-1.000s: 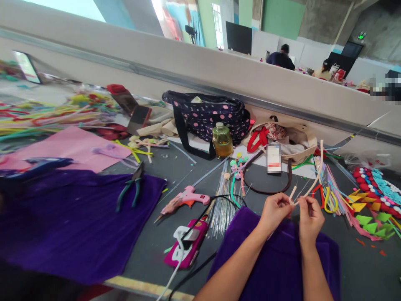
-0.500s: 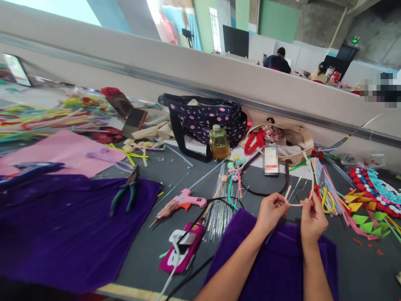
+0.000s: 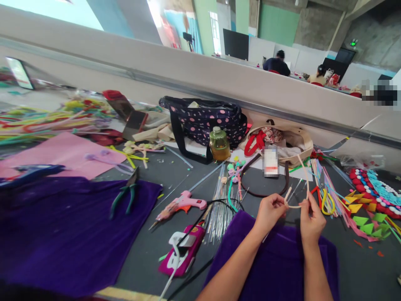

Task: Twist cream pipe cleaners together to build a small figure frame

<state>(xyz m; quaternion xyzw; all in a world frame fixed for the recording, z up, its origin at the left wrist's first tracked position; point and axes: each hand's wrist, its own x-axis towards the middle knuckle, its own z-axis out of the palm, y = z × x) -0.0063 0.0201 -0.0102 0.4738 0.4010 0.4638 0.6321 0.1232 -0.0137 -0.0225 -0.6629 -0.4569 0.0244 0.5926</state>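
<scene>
Between my two hands a cream pipe cleaner (image 3: 308,177) is bent into a curve, one long end rising up and a short end sticking up on the left. My left hand (image 3: 272,213) pinches it near the short end. A thin wire seems to run down below that hand. With thumb and fingers closed, my right hand (image 3: 312,219) grips the pipe cleaner lower on its long side. Both hands are above a folded purple cloth (image 3: 282,267). Just behind them lie a few thin wires (image 3: 296,190).
A pink glue gun (image 3: 181,205), a magenta power strip (image 3: 183,251) with cords, and a bundle of clear sticks (image 3: 221,209) lie left of my hands. Green-handled pliers (image 3: 125,194) rest on another purple cloth (image 3: 69,234). Yellow-handled scissors (image 3: 328,202) are at right. A bottle (image 3: 219,144) stands behind.
The long end of the pipe cleaner has tilted a little to the left, and my right hand has shifted slightly left. Both hands still hold it.
</scene>
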